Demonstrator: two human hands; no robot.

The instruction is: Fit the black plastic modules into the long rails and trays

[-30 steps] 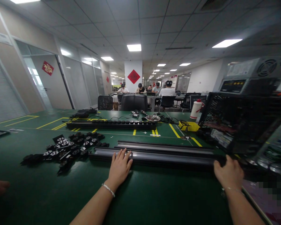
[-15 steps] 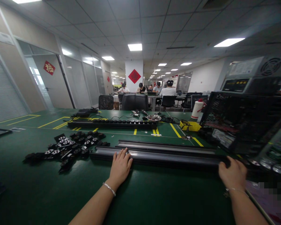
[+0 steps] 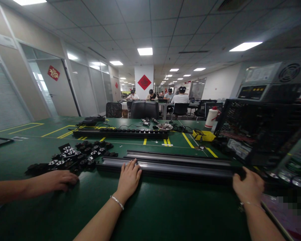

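Two long, dark, shiny metal channels lie side by side on the green table. My left hand rests on the left part of the near channel, fingers stretched flat across it. At the channel's right end, my right hand has its fingers curled round the tip, part of which the hand hides. The far channel lies just behind, touched by neither hand. To the left is a pile of black socket modules, some showing white faces. A co-worker's hand is at the near edge of that pile.
A long black strip with a row of sockets lies farther back. Behind it stand a metal bowl and a yellow box. A white bottle and an opened computer case stand at right. Several people sit beyond.
A co-worker's arm has come in from the left, its hand reaching the socket modules. My hands and the channels stay nearly still.
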